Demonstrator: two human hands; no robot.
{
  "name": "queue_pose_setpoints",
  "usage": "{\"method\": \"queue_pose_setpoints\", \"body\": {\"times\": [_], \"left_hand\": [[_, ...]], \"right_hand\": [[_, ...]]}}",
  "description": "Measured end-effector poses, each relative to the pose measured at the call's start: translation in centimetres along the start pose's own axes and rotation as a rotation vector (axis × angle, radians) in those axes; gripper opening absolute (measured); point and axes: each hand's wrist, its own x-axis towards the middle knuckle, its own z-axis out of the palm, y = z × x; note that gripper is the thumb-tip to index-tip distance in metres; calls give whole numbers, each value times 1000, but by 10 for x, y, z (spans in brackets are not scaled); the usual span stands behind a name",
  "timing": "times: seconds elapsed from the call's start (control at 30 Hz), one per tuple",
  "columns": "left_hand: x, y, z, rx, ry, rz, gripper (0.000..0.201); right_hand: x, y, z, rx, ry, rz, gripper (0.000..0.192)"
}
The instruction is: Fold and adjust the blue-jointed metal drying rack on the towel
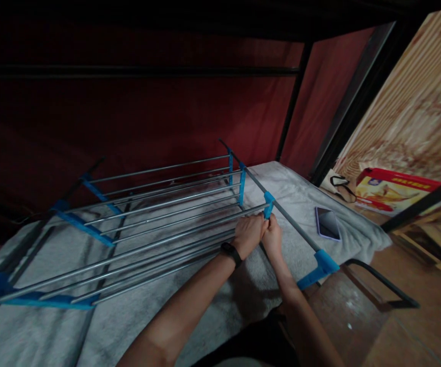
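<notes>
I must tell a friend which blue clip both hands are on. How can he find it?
Start at the metal drying rack lying on the grey blanket. Follow its right side bar toward the phone. The blue clip is pinched by both hands; other clips are untouched.

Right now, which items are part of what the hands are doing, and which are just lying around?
In use: left hand, right hand, blue connector, drying rack.
Lying about: phone, grey blanket, red box, bag handle.

Drying rack (159, 214) lies on blanket-covered bed (129, 326), frame centre-left. Both hands (260, 234) at rack's right rail, centre. Phone (327, 223) on blanket right of rack. Box (392, 189) far right, on floor.
</notes>
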Motion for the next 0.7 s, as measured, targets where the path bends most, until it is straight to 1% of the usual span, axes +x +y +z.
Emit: {"method": "queue_pose_setpoints", "body": {"times": [0.1, 0.2, 0.33, 0.47, 0.6, 0.7], "left_hand": [[2, -4, 0, -10, -11, 17, 41], [4, -7, 0, -13, -12, 25, 38], [6, -8, 0, -55, -22, 1, 34], [8, -11, 1, -90, -25, -22, 31], [10, -15, 2, -121, -2, -11, 25], [10, -17, 1, -141, -12, -18, 24]], "right_hand": [[3, 0, -4, -130, -25, -47, 17], [3, -1, -7, -198, -39, -63, 18], [2, -3, -6, -229, -40, -80, 20], [0, -5, -3, -244, -26, -87, 26], [0, -6, 0, -272, -1, -75, 30], [1, -7, 0, -273, 9, -67, 30]]}}
